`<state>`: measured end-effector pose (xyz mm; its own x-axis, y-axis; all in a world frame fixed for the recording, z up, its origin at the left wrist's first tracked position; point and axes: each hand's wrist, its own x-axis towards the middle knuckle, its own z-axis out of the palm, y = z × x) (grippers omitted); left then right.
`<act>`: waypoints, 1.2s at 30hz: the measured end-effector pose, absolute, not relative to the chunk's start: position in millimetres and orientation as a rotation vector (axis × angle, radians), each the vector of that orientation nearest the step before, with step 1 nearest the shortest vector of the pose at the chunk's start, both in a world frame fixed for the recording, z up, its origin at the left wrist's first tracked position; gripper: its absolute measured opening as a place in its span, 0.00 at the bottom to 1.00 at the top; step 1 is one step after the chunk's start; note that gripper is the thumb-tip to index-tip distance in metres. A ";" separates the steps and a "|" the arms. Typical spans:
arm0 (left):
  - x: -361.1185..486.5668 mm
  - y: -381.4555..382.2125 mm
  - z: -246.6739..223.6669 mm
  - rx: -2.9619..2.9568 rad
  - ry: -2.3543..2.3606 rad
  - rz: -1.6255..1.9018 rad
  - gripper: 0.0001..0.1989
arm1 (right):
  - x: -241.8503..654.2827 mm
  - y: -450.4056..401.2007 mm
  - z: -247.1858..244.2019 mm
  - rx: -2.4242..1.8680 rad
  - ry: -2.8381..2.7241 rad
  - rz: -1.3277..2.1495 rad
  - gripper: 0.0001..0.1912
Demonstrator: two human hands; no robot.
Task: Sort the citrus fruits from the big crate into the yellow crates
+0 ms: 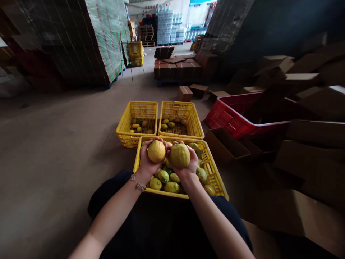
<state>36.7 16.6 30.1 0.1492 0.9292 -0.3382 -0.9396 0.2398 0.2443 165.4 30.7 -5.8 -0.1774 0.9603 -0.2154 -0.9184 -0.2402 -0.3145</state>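
In the head view my left hand (147,163) cradles a smooth yellow lemon-like fruit (156,151). Close beside it, my right hand (192,164) holds a larger, bumpy, greenish-yellow fruit (179,155) of the same sort. Both hands are raised above the near yellow crate (217,176), palms turned up, fingers curled around the fruits. Inside that crate lie many green and yellow fruits (171,187), partly hidden by my hands.
Two more yellow crates, one left (121,126) and one right (198,124), stand behind with several fruits each. A red crate (229,117) and cardboard boxes (299,212) crowd the right side. A wrapped pallet stack (105,39) rises at the left; bottled water (164,27) stands far back.
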 end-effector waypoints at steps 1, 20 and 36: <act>36.7 16.7 30.1 -0.029 0.469 1.341 0.04 | 165.5 30.9 -6.2 -0.434 -0.114 1.764 0.08; 42.5 21.5 30.1 -0.156 0.558 1.391 0.15 | 162.7 31.8 0.2 -0.553 0.088 1.783 0.12; 45.8 26.4 22.8 -0.200 0.651 1.476 0.13 | 152.2 40.3 -22.5 -0.575 0.023 1.694 0.05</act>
